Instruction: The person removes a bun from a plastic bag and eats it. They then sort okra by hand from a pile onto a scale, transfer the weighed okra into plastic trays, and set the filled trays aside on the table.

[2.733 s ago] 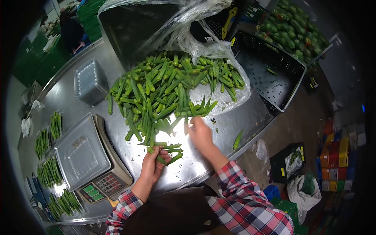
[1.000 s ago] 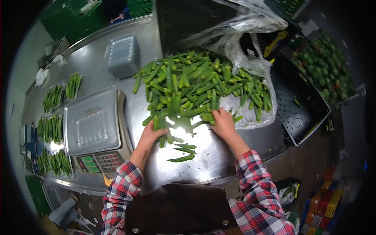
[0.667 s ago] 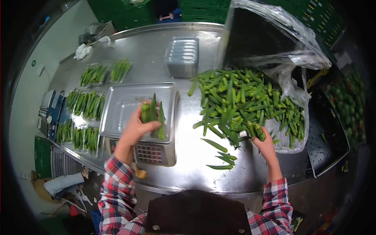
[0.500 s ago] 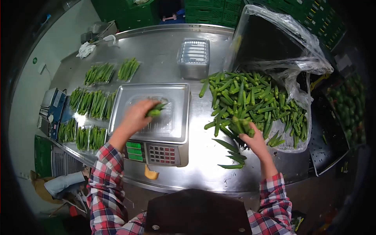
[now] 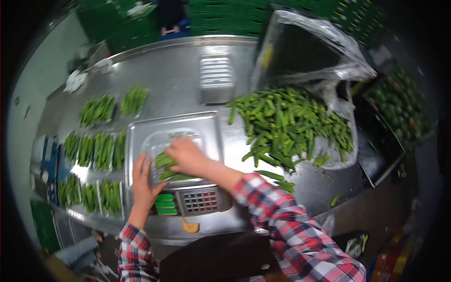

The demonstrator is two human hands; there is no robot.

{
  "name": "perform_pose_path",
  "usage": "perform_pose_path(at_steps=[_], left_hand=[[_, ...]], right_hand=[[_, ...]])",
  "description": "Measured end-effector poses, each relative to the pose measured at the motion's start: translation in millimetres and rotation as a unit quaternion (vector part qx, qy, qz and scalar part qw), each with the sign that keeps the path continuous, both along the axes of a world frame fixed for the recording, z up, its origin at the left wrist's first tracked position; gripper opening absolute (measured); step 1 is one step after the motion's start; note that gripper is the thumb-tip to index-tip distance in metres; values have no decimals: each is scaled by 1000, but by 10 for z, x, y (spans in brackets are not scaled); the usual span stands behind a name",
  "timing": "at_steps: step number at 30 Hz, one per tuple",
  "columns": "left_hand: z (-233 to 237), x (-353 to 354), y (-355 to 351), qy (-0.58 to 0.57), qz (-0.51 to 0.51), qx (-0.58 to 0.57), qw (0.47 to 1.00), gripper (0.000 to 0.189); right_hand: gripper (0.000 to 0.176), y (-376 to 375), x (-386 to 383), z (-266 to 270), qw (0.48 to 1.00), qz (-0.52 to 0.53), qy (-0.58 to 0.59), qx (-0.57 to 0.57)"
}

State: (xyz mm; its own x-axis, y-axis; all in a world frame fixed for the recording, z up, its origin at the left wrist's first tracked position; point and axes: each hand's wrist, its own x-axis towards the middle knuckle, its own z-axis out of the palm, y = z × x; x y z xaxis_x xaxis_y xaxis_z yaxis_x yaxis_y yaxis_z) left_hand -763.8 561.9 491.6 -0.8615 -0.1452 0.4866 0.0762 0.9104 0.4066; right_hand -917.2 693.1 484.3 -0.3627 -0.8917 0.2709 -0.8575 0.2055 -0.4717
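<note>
A clear plastic tray (image 5: 195,137) lies on the steel pan of the weighing scale (image 5: 215,127). Green okra pods (image 5: 164,161) are at the tray's near left part. My right hand (image 5: 189,156) reaches across into the tray, its fingers closed around some of the okra; the hand hides part of them. At the tray's left side is my left hand (image 5: 144,181), holding nothing, thumb and fingers apart. To the right of the scale spreads a big heap of loose okra (image 5: 282,122), partly on clear plastic film (image 5: 331,162).
Several okra-filled trays (image 5: 96,150) stand in rows left of the scale. Behind it is a stack of clear trays (image 5: 217,80). A plastic-lined crate (image 5: 300,51) lies tipped behind the heap. A tan piece (image 5: 190,225) rests at the scale's front. Green crates (image 5: 225,16) line the back.
My right hand has moved left from the heap to the tray with okra. My left hand has come down to the tray's left side, without the okra it held. The view has shifted.
</note>
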Motion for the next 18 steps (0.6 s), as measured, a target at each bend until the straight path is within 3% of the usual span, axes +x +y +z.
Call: perform_pose_path(at_steps=[1,4,8,9,10,12,13,17,18], left_hand=[[44,-47,21,3,-5,-9,1000,57],[-10,-265,55,-42,-9,-19,999,47],[-183,-297,-30,-104,-19,-51,993,38],[-218,-290,-44,-116,-24,-71,990,37],[-184,-290,-19,-79,-5,-67,995,36],[49,-298,106,-58,-27,-73,995,37],[145,-295,190,-50,-36,-77,995,38],[153,-310,358,-99,-110,-124,981,38],[143,-313,359,-84,-108,-122,983,33]], right_hand=[[55,-50,66,-38,999,-3,18,38],[55,-15,172,-125,989,-18,37,-142],[44,715,-146,-140,966,-109,-28,-232],[35,990,-325,-201,953,-197,-70,-221],[30,1285,-523,-205,924,-325,-33,-198],[31,1789,-944,-155,843,-494,-42,-210],[34,1990,-1148,-216,806,-571,24,-154],[38,2323,-1510,-444,841,-539,44,29],[35,2393,-1546,-469,853,-507,121,-5]])
